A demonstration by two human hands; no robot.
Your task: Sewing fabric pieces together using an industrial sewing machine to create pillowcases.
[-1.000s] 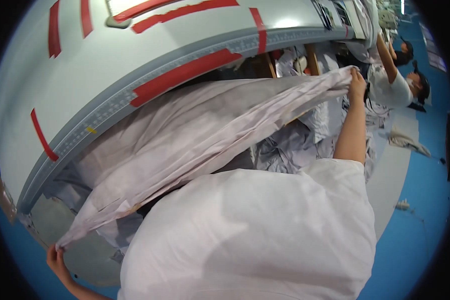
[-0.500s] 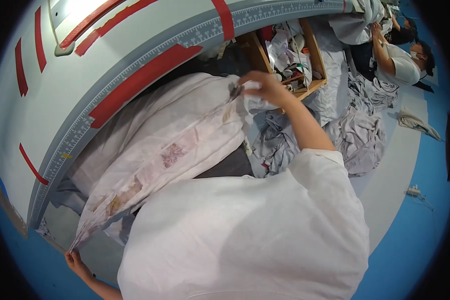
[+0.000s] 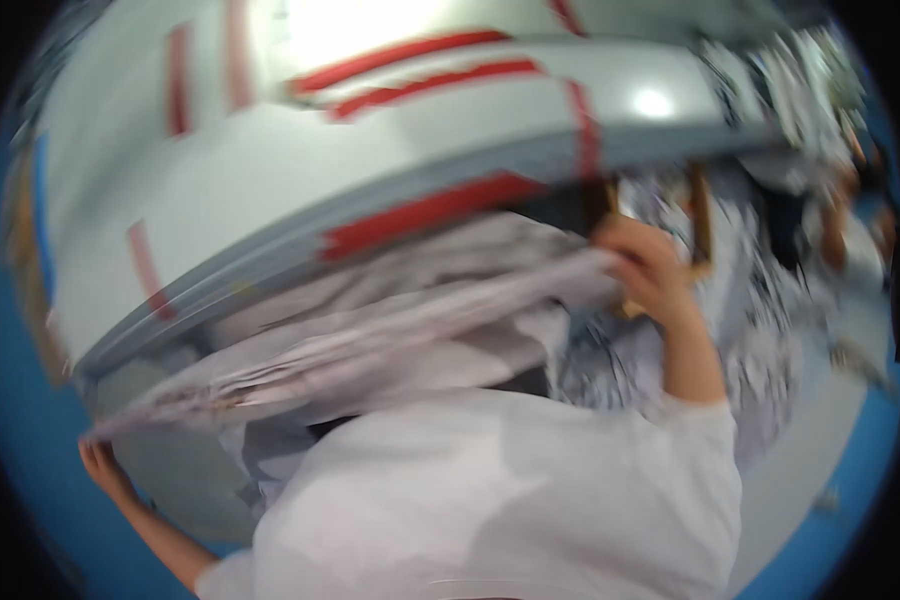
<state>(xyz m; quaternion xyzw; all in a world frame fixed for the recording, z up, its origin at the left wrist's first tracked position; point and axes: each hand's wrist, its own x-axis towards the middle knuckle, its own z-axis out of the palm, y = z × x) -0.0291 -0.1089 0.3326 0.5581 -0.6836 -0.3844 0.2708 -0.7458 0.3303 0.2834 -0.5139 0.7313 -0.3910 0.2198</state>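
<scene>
- Pale cloth (image 3: 390, 345): drawn out lengthwise in loose folds between the two hands, in front of the surface (image 3: 250, 185) and before the wearer's white shirt (image 3: 490, 490).
- Left hand (image 3: 96, 456): fingertips pinching the cloth's narrow gathered left end, low at the left.
- Right hand (image 3: 652, 268): fingers bent and closed on the right end, higher than the left; exact finger placement blurred.
- Surface: pale top, grey front edge band (image 3: 280, 262); red tape strip (image 3: 430, 214) along the front, just above the cloth.
- Wooden drawer (image 3: 704, 215): open, just behind the right hand, contents indistinct.
- Heaped fabric (image 3: 765, 345): right of the right forearm.
- Co-worker (image 3: 858, 245): far right, blurred.
</scene>
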